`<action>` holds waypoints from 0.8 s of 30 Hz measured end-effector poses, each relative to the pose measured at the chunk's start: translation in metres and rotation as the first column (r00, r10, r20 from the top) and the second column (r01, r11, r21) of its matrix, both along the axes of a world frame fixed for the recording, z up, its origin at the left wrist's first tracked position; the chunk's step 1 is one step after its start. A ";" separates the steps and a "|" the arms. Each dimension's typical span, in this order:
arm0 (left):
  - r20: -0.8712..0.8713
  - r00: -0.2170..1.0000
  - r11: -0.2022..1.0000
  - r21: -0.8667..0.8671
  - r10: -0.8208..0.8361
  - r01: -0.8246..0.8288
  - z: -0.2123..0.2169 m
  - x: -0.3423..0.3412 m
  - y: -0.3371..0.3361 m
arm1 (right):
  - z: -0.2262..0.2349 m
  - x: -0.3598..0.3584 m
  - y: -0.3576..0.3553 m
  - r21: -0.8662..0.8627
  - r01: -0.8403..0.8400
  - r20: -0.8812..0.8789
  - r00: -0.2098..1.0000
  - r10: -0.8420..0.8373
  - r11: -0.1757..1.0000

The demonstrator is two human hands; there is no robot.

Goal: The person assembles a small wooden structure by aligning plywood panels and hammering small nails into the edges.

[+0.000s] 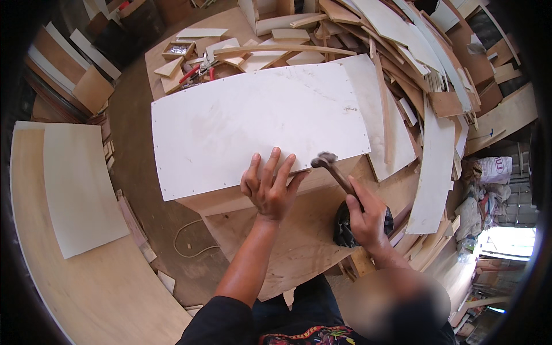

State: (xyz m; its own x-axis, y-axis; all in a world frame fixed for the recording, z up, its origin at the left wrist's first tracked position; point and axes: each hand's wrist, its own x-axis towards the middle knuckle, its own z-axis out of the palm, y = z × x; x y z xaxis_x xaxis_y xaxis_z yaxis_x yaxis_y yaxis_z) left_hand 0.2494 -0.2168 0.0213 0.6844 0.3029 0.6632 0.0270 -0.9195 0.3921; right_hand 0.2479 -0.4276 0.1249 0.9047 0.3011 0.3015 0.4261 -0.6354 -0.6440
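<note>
A wooden box [322, 179] with a white top panel [247, 121] lies in front of me on a plywood work surface. Small nail heads dot the panel along its edges. My left hand [269, 183] rests on the panel's near edge, fingers spread on the white face and thumb by the rim. In my right hand [368, 215] is a hammer [339, 175], gripped by its handle. Its metal head is just above the near edge, to the right of my left hand; whether it touches the panel I cannot tell. A black plastic bag [344, 229] sits partly hidden behind my right hand.
Red-handled pliers [195, 73] and a small box of metal bits [178, 49] lie beyond the panel among offcuts. Wood scraps [397, 46] pile up at far right. Large plywood sheets [80, 270] lie left; a cord [177, 236] loops on the floor.
</note>
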 end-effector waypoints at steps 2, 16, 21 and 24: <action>-0.013 1.000 1.000 0.018 -0.019 0.019 0.004 -0.002 -0.001 | -0.022 -0.025 -0.014 0.014 0.039 -0.016 0.999 -0.039 0.999; -0.328 0.936 0.972 0.145 -0.127 0.183 0.031 -0.031 0.031 | -0.182 -0.146 -0.016 -0.416 0.259 -0.017 0.956 -0.293 0.872; -0.386 0.912 0.970 0.132 -0.138 0.203 0.047 -0.041 0.059 | -0.173 -0.151 0.004 -0.489 0.298 -0.050 0.929 -0.367 0.820; -0.419 0.892 0.961 0.135 -0.167 0.243 0.051 -0.046 0.078 | -0.161 -0.155 0.016 -0.503 0.330 -0.039 0.915 -0.402 0.799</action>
State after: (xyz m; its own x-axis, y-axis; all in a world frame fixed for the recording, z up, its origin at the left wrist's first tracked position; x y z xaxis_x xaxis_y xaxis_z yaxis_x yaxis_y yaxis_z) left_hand 0.2032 -0.1384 0.0720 0.9365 0.0296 0.3494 -0.0501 -0.9749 0.2170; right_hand 0.0929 -0.4120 -0.0358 0.9972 0.0119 0.0740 0.0303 -0.9669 -0.2532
